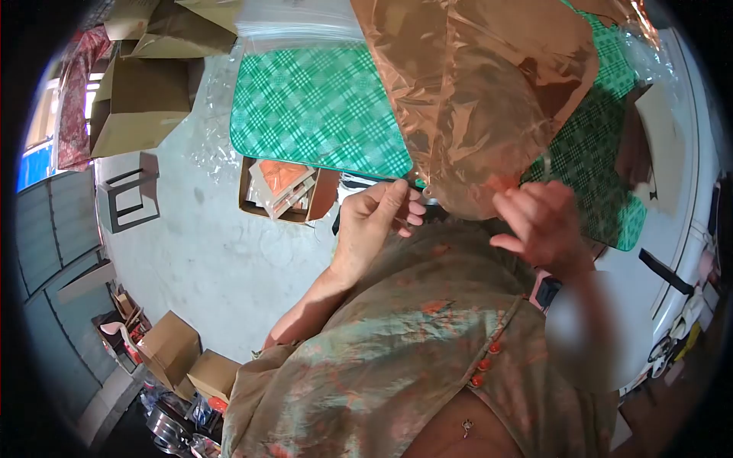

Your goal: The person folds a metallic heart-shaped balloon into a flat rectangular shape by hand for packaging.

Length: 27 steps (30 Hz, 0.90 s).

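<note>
A large copper-coloured shiny film sheet [473, 99] lies over a green checked cover [321, 111] in front of me, its near end hanging rounded and see-through towards my body. Beside the film's lower left edge is my left hand [374, 217], thumb pressed to its curled fingers; I cannot tell what is pinched there. At the film's lower right edge my right hand [542, 221] has bent fingers, with the thumb apart from them. The right fingertips overlap the film's edge in this view.
Clear plastic bags [301, 23] lie at the cover's far end. Below its left side stands an open carton [248, 191] with packets. Cardboard boxes [149, 95] stand far left, near a grey frame [130, 200]. More boxes [169, 345] are lower left. A white surface edge [691, 229] runs down the right.
</note>
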Tool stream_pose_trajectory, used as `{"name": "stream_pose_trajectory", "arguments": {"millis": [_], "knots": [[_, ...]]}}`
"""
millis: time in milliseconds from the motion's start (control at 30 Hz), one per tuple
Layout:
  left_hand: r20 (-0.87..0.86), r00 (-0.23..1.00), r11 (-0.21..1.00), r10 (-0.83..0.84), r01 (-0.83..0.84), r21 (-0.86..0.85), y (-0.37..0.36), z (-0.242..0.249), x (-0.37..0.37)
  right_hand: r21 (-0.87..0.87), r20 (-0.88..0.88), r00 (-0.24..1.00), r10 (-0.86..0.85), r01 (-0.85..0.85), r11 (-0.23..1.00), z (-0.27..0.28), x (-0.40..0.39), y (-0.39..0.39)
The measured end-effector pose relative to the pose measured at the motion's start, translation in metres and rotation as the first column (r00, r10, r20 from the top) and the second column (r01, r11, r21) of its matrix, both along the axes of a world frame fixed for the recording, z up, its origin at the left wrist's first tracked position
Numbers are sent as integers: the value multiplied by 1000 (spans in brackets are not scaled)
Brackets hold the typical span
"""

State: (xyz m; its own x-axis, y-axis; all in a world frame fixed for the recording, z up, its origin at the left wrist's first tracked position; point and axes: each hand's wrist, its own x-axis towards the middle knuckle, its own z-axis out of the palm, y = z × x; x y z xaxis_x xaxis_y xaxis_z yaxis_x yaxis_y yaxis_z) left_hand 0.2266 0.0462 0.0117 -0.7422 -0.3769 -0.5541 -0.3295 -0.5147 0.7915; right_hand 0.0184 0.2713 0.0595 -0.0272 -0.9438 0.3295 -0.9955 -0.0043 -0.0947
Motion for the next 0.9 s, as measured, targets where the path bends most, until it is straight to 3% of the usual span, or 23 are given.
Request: {"name": "stream_pose_trajectory", "arguments": {"millis": [100, 200, 300, 433, 667, 800, 833, 900], "knots": [[16, 1000, 1000, -12, 12, 26, -6, -9, 4, -53, -46, 998, -35, 33, 998, -30, 18, 0], [-143, 979, 948, 145, -179, -263, 3, -6, 2, -128, -14, 999, -51, 49, 991, -44, 21, -2], [-97, 990, 870, 101, -135, -475, 2, 9, -2, -187, 44, 997, -56, 63, 980, -48, 26, -12], [-60, 998, 768, -18, -25, -640, 1, -11, -1, -215, 72, 996, -52, 66, 974, -49, 29, -22], [-58, 996, 626, -69, -2, -780, -1, -10, -2, -232, 60, 995, -80, 92, 969, -52, 30, -26], [-121, 981, 268, -150, -78, -960, -11, -1, -6, -224, 40, 997, -72, 79, 971, -55, 29, -22], [-70, 979, 184, -191, -34, -982, -14, 10, -6, -216, 41, 997, -71, 79, 973, -55, 29, -20], [-137, 963, 61, -231, -127, -990, -21, 22, -20, -200, 44, 997, -69, 76, 977, -55, 29, -16]]}}
